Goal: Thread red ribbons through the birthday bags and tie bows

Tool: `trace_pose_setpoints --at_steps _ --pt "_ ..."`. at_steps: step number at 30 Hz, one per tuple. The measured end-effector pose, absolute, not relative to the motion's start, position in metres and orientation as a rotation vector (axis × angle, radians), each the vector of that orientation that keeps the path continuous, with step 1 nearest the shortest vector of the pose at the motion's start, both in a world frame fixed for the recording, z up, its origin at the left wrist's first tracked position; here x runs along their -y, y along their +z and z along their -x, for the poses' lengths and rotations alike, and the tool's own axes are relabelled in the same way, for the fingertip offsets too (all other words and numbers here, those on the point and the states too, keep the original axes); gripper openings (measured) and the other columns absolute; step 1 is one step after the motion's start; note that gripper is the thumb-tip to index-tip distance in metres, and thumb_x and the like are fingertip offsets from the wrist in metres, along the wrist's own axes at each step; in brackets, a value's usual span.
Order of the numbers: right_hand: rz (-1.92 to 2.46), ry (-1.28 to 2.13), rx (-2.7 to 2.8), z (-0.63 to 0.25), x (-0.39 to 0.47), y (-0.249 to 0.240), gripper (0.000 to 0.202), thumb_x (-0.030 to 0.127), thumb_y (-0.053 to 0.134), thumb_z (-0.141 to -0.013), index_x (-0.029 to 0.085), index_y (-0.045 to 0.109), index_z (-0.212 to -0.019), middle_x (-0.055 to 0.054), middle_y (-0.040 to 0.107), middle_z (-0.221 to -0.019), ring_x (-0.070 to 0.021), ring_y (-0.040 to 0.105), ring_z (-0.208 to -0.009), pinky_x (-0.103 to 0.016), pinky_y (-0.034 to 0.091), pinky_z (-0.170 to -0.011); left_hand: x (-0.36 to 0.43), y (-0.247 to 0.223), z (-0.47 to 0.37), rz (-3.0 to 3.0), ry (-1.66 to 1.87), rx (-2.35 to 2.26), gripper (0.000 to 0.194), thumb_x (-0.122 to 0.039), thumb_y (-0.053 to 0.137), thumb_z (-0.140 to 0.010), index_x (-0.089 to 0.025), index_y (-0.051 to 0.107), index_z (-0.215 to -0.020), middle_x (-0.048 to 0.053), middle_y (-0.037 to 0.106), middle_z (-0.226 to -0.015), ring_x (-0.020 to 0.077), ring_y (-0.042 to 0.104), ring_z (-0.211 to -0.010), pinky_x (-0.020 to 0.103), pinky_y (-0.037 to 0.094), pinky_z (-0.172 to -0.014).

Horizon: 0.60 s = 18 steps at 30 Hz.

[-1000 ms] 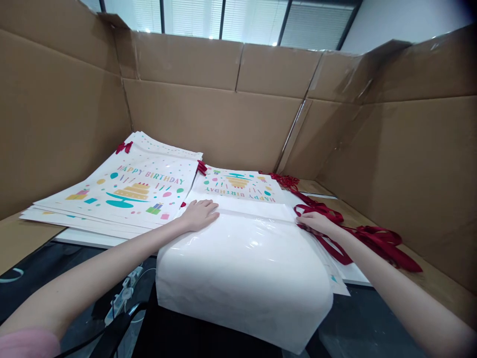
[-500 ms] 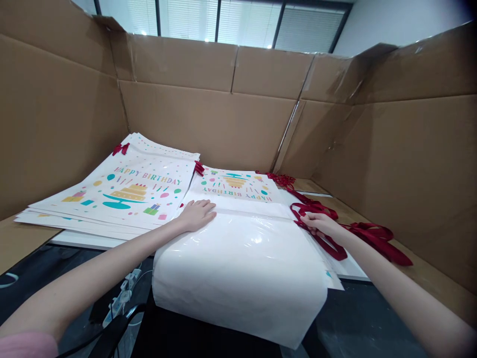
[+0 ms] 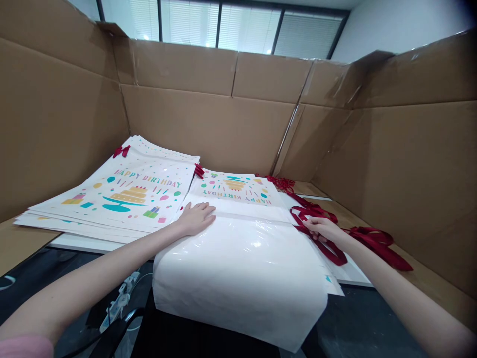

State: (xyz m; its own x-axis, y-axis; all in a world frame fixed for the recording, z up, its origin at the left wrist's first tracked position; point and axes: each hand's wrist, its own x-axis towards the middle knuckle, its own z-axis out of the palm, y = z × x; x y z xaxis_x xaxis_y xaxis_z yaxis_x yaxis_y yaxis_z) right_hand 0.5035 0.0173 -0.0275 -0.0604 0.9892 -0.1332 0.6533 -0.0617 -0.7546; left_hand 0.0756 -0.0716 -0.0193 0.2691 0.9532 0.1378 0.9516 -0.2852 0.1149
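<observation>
Walled round by brown cardboard (image 3: pixel 186 117), below windows (image 3: pixel 190 22) with blinds. Has a glossy white sheet (image 3: pixel 242 268) front and centre, drooping over the near edge of the bench (image 3: pixel 85 242). Presses on its far left part with the left hand (image 3: pixel 197 219), palm down, fingers slightly spread. Just past the white sheet's right edge, pinches dark red ribbon (image 3: pixel 339 257) in the right hand (image 3: pixel 322 227), fingertips gathered. Beyond the white sheet, faces a printed panel (image 3: pixel 234 185), "HAPPY BIRTHDAY" upside down. Left of the white sheet, has stacked birthday prints (image 3: pixel 130 196); farther right of it, loose ribbon loops (image 3: pixel 387 251); below left of it, a power strip (image 3: pixel 118 304).
</observation>
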Motion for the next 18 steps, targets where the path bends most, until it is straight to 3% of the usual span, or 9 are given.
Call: trace_pose_setpoints --at_steps 4,9,18 --pt "1.715 0.940 1.748 -0.503 -0.012 -0.032 0.044 0.058 0.064 -0.063 0.017 0.047 -0.062 0.001 0.048 -0.054 -0.0085 0.043 -0.048 -0.020 0.027 -0.040 0.085 -0.015 -0.077 -2.493 0.327 -2.021 0.044 -0.041 0.029 -0.093 -0.023 0.045 -0.130 0.013 0.038 -0.144 0.0318 0.037 -0.129 0.057 0.018 -0.105" --pt "1.688 0.940 1.757 -0.504 -0.011 -0.037 0.041 0.055 0.063 -0.066 0.017 0.047 -0.062 0.001 0.048 -0.057 -0.0084 0.043 -0.049 -0.021 0.027 -0.040 0.102 -0.012 -0.077 -2.504 0.262 -2.011 0.041 -0.038 0.025 -0.094 -0.023 0.048 -0.124 0.012 0.041 -0.140 0.0315 0.045 -0.121 0.052 0.033 -0.097" --pt "1.722 0.879 1.758 -0.508 -0.021 -0.033 0.046 0.059 0.062 -0.066 0.018 0.043 -0.059 0.000 0.048 -0.050 -0.0085 0.041 -0.044 -0.020 0.025 -0.038 0.099 -0.012 -0.077 -2.467 0.223 -1.937 0.045 -0.039 0.021 -0.095 -0.021 0.044 -0.128 0.014 0.042 -0.136 0.0303 0.042 -0.123 0.047 0.037 -0.095"
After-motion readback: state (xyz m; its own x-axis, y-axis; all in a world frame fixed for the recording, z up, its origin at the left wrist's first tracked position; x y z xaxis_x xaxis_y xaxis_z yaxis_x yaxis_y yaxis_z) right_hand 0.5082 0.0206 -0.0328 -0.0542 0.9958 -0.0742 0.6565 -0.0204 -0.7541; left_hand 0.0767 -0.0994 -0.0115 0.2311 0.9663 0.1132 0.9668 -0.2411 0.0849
